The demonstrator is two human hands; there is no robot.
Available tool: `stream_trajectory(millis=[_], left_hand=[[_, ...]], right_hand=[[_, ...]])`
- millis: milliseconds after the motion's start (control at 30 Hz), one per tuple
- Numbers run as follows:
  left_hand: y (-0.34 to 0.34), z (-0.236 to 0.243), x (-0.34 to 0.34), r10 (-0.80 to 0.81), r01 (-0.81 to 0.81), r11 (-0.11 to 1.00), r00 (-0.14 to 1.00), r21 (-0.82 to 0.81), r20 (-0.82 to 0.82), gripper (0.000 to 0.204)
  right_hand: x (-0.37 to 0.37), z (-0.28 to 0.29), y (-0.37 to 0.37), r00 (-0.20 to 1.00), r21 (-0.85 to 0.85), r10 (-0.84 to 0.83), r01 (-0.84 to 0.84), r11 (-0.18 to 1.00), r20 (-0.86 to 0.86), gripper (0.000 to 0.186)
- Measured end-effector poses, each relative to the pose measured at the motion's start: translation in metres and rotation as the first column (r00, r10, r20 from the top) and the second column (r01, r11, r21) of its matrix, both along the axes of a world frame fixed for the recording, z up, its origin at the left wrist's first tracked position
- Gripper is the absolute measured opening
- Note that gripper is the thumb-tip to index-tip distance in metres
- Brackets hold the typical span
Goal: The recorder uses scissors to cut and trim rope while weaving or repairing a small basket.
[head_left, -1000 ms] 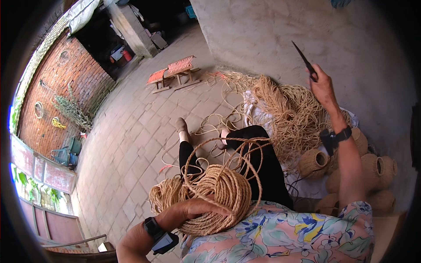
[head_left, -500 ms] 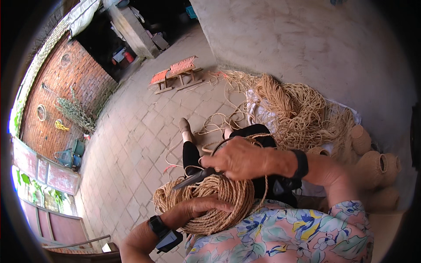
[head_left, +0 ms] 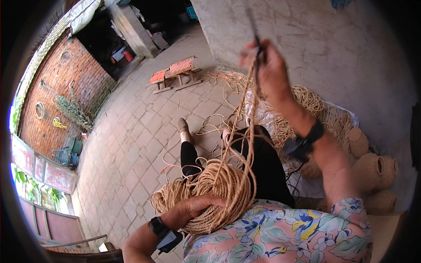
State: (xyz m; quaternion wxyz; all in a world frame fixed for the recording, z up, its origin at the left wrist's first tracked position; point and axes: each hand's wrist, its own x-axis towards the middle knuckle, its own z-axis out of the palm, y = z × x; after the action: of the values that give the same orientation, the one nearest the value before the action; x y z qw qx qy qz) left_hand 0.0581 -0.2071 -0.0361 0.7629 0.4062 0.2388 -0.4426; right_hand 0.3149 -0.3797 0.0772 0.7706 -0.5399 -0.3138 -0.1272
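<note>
A thick coil of tan straw rope [head_left: 228,197] rests on my lap. My left hand [head_left: 204,205] is wrapped over its near side, thumb stretched across the strands. Well above the coil, my right hand [head_left: 272,65] is raised and blurred by motion. Its fingers are closed around a pair of dark scissors [head_left: 252,24] whose blade points up. Two lengths of rope [head_left: 239,114] run taut from the coil up to this hand. Whether the fingers grip the rope or it loops over the scissors is hard to make out.
A heap of loose rope [head_left: 307,103] lies on white sheeting by the wall. Several round woven pots [head_left: 368,168] stand at the right. Two low stools [head_left: 182,65] with orange woven seats sit ahead on the paved floor. A brick wall [head_left: 66,83] is at the left.
My right hand has risen from just over the coil to high above it, drawing rope upward with the scissors. My left hand stays on the coil.
</note>
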Motion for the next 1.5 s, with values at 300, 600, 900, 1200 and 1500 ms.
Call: stream_trajectory(millis=[300,600,900,1200,1500], left_hand=[[0.006,-0.005,-0.023,0.258,-0.258,0.965,0.966,-0.046,0.001,0.053],[0.003,0.001,-0.017,0.245,-0.245,0.970,0.970,0.000,-0.004,0.053],[-0.014,0.030,-0.015,0.263,-0.257,0.960,0.964,-0.114,0.046,0.053],[0.007,-0.004,-0.025,0.344,-0.298,0.928,0.914,-0.223,0.212,0.065],[0.011,-0.007,-0.035,0.546,-0.549,0.815,0.623,-0.183,0.561,0.126]], right_hand=[[0.163,0.029,-0.208,0.842,0.015,-0.404,0.437,0.899,-0.358,0.030],[0.137,-0.164,-0.343,0.631,-0.903,-0.655,0.376,-0.210,0.415,0.040],[-0.060,-0.096,-0.070,0.905,-0.668,0.383,-0.401,0.627,-0.185,0.032],[-0.118,-0.067,-0.063,0.646,-0.533,0.737,-0.702,0.473,-0.197,0.023],[-0.135,-0.087,-0.050,0.394,-0.410,0.843,-0.881,0.234,-0.366,0.015]])
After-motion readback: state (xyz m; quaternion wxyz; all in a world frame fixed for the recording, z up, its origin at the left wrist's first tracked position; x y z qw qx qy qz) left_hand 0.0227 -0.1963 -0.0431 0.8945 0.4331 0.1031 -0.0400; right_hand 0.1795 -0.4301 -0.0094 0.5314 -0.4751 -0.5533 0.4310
